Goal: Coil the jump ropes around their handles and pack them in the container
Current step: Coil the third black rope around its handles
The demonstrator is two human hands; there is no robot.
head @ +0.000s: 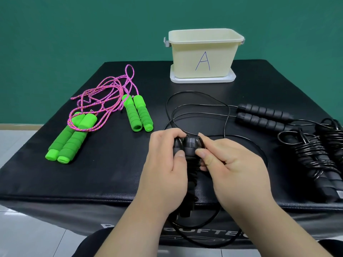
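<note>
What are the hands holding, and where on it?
Left hand and right hand grip a black rope's two handles, side by side, at their cord ends.

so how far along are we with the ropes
Done: a black rope at the right lies coiled round its handles. In hand: left hand and right hand grip another black handle pair, unwound. Left: a third black pair, two green-handled pink ropes, and packing; no rope shows in the container.

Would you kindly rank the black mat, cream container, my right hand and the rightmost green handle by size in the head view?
Largest: black mat.
Then cream container and right hand: alike, hand nearer, so unranked.
Smallest: rightmost green handle.
</note>
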